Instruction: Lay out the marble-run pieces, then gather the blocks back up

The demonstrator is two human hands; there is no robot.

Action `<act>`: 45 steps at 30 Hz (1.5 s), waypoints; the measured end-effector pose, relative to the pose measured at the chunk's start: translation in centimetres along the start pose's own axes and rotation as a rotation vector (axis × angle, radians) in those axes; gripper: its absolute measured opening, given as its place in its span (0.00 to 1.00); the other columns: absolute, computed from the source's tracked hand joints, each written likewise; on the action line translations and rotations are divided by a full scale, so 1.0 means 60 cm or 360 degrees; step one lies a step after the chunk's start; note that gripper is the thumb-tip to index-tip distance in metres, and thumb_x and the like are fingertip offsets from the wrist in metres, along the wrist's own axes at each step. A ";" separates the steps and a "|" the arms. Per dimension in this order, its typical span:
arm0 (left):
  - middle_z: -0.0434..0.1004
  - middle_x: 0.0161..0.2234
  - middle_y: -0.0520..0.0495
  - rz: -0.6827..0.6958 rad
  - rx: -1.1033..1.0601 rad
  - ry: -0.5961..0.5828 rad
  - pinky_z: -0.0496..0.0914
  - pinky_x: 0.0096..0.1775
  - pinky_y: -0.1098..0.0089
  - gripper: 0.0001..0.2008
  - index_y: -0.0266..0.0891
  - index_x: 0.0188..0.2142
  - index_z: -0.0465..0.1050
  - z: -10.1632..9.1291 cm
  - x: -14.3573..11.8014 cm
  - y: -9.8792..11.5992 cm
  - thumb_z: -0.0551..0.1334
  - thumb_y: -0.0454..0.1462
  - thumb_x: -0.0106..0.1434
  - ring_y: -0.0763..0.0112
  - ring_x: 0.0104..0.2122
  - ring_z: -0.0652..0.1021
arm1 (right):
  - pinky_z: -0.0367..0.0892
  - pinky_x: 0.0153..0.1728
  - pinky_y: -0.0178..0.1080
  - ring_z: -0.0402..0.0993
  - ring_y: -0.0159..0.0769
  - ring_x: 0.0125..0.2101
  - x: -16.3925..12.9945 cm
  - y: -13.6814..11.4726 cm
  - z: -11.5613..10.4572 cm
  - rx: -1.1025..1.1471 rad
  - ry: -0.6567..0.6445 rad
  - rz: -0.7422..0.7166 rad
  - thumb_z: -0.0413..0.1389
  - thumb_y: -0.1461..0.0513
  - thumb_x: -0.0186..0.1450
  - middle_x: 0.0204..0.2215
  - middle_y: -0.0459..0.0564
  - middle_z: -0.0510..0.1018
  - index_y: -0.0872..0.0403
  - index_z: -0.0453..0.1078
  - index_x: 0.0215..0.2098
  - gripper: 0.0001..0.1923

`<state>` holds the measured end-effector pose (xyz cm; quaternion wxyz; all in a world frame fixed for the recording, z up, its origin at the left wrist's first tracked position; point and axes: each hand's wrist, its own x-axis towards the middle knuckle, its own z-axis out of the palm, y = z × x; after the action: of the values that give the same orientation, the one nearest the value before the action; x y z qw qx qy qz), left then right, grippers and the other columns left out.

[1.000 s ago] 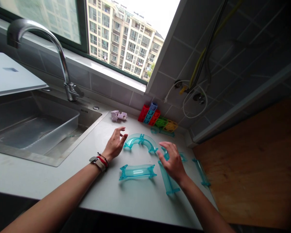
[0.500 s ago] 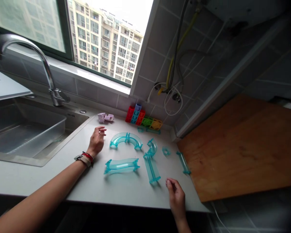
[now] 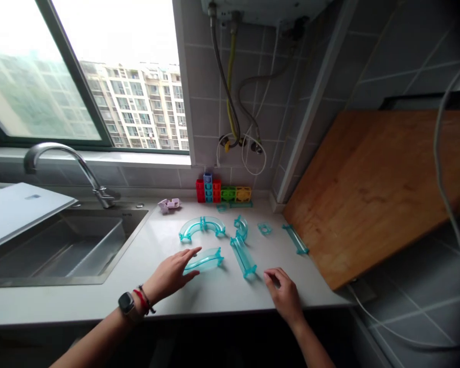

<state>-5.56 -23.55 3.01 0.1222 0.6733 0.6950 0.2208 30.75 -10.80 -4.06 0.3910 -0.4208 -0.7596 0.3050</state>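
Two hands lay at lower centre: left hand (image 3: 171, 274) spread, touching the curved track piece (image 3: 205, 260); right hand (image 3: 286, 295) loosely curled, empty, on the tabletop (image 3: 222, 291).

The track pieces (image 3: 204, 260) are showing clear turquoise against the pale grey desk (image 3: 222, 291). Blocks (image 3: 222, 193) by the wall are showing red, blue, green and yellow. The board (image 3: 368, 189) is glowing warm brown, and a red band (image 3: 140, 299) is circling the left wrist.
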 end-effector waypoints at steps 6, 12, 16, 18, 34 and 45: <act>0.82 0.43 0.45 -0.0194 0.0170 0.0028 0.76 0.36 0.60 0.31 0.46 0.65 0.65 -0.004 -0.017 -0.003 0.65 0.50 0.65 0.59 0.31 0.83 | 0.77 0.46 0.48 0.81 0.49 0.41 -0.002 0.003 0.001 0.0050 -0.0026 -0.0020 0.55 0.50 0.72 0.39 0.56 0.83 0.49 0.79 0.40 0.15; 0.83 0.46 0.43 -0.0139 0.0203 -0.0001 0.79 0.40 0.59 0.23 0.46 0.60 0.70 -0.014 -0.023 -0.016 0.63 0.45 0.67 0.58 0.37 0.85 | 0.75 0.47 0.49 0.80 0.50 0.42 -0.005 0.002 0.000 0.0064 -0.0052 -0.0037 0.54 0.53 0.72 0.38 0.55 0.82 0.48 0.78 0.40 0.13; 0.82 0.52 0.38 0.0027 0.0253 0.0006 0.77 0.52 0.52 0.20 0.45 0.58 0.73 -0.012 0.027 -0.022 0.63 0.41 0.67 0.51 0.50 0.83 | 0.75 0.45 0.47 0.80 0.49 0.41 -0.004 -0.003 -0.003 0.0070 -0.0066 -0.0058 0.54 0.55 0.72 0.38 0.54 0.82 0.49 0.78 0.39 0.12; 0.82 0.52 0.38 0.0110 0.0286 -0.0007 0.75 0.53 0.50 0.19 0.44 0.57 0.74 -0.008 0.064 -0.024 0.64 0.40 0.67 0.50 0.51 0.82 | 0.75 0.44 0.47 0.80 0.48 0.41 -0.004 -0.004 -0.003 0.0066 -0.0058 -0.0063 0.54 0.55 0.72 0.38 0.54 0.82 0.49 0.78 0.39 0.11; 0.84 0.46 0.39 0.0196 0.0241 -0.0096 0.74 0.50 0.52 0.25 0.41 0.56 0.76 -0.005 0.172 -0.062 0.70 0.48 0.63 0.53 0.46 0.81 | 0.73 0.46 0.46 0.78 0.47 0.40 -0.004 -0.003 0.001 0.0035 -0.0059 -0.0076 0.54 0.57 0.73 0.37 0.53 0.81 0.51 0.77 0.40 0.11; 0.75 0.41 0.48 -0.0084 -0.0164 0.0189 0.76 0.35 0.64 0.27 0.44 0.63 0.64 -0.002 0.087 0.058 0.62 0.51 0.69 0.70 0.28 0.77 | 0.72 0.46 0.45 0.78 0.46 0.41 0.002 -0.024 -0.007 0.0240 -0.0034 0.0074 0.56 0.54 0.72 0.37 0.53 0.81 0.51 0.78 0.38 0.13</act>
<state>-2.89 -18.38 5.39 0.1210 0.6332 0.7062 0.2926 30.47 -11.31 -2.67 0.4063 -0.4045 -0.7286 0.3747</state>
